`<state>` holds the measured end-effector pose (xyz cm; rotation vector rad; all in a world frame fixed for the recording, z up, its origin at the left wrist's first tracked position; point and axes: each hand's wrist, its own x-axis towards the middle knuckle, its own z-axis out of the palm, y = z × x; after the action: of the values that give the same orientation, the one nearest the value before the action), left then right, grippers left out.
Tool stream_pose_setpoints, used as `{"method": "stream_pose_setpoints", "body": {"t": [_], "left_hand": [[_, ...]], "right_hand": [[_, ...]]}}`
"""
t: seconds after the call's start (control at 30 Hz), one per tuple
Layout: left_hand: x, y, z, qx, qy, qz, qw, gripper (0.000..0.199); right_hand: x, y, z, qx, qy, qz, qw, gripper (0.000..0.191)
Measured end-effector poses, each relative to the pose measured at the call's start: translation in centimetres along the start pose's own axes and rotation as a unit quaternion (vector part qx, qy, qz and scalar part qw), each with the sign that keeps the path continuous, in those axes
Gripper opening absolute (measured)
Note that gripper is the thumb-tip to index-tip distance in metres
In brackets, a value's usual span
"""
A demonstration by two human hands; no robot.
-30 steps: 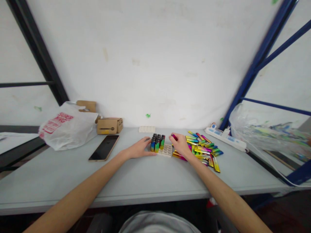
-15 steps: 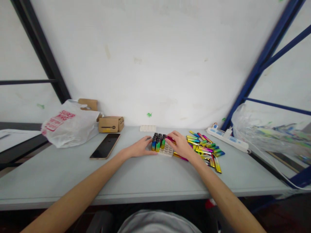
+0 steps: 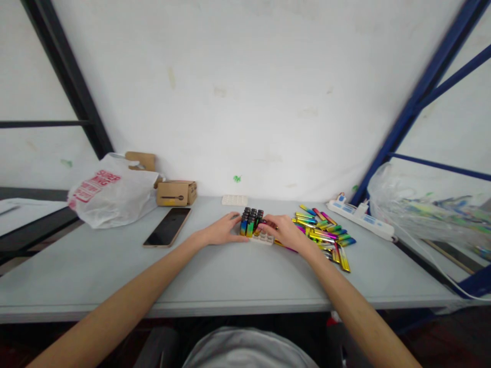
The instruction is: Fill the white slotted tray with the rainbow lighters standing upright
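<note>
Several colourful lighters with black tops (image 3: 250, 223) stand upright in the left part of a white tray (image 3: 264, 239) with round holes. At its left side is my left hand (image 3: 224, 229), fingers apart, the fingertips against the outer lighters. My right hand (image 3: 284, 230) is over the tray's right part, its thumb and fingers pinched on a lighter (image 3: 262, 225) beside the standing ones; most of that lighter is hidden. A loose pile of shiny lighters (image 3: 322, 235) lies right of my right hand.
A phone (image 3: 168, 227), a cardboard box (image 3: 176, 193) and a white plastic bag (image 3: 115, 191) are on the left. Another white tray (image 3: 234, 200) lies by the wall. At the right are a power strip (image 3: 360, 217) and a clear plastic bag (image 3: 429, 209).
My right hand has turned and lowered over the tray, bringing the lighter in its fingers upright next to the others. My left hand remains at the tray's left side.
</note>
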<state>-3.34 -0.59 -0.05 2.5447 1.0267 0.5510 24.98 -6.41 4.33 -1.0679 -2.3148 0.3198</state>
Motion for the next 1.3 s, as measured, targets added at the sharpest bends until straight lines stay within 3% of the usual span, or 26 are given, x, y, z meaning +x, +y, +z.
{"method": "stream_pose_setpoints", "body": {"t": [0.27,0.33,0.43,0.53,0.67,0.77,0.93,1.1,1.3], "left_hand": [[0.1,-0.2,0.1,0.002,-0.005,-0.009,1.000,0.087],[0.1,-0.3,0.1,-0.003,-0.002,-0.010,1.000,0.085],[0.1,-0.2,0.0,-0.002,-0.005,-0.013,1.000,0.084],[0.1,-0.2,-0.1,0.004,-0.010,-0.011,1.000,0.086],[0.2,-0.3,0.0,0.000,-0.001,-0.004,1.000,0.086],[0.2,-0.6,0.1,-0.002,0.004,-0.013,1.000,0.087],[0.2,-0.8,0.2,-0.010,0.009,-0.014,1.000,0.087],[0.2,-0.5,0.0,-0.008,0.010,-0.002,1.000,0.082],[0.2,-0.2,-0.1,0.001,0.002,-0.002,1.000,0.085]], "right_hand": [[0.5,0.5,1.2,-0.104,0.008,0.083,0.991,0.038],[0.5,0.7,1.2,-0.090,-0.004,0.082,0.993,0.042],[0.2,1.9,0.1,-0.055,-0.033,0.052,0.997,0.042],[-0.1,4.5,-1.9,-0.108,0.005,0.066,0.992,0.045],[-0.8,9.2,-4.3,-0.199,0.080,0.180,0.960,0.030],[-1.6,12.1,-5.3,-0.261,0.112,0.279,0.917,0.042],[-1.7,14.0,-5.0,-0.263,0.015,0.380,0.887,0.044],[-1.1,13.9,-4.8,-0.255,0.007,0.372,0.892,0.038],[-1.0,12.7,-5.8,-0.233,0.023,0.299,0.925,0.034]]}}
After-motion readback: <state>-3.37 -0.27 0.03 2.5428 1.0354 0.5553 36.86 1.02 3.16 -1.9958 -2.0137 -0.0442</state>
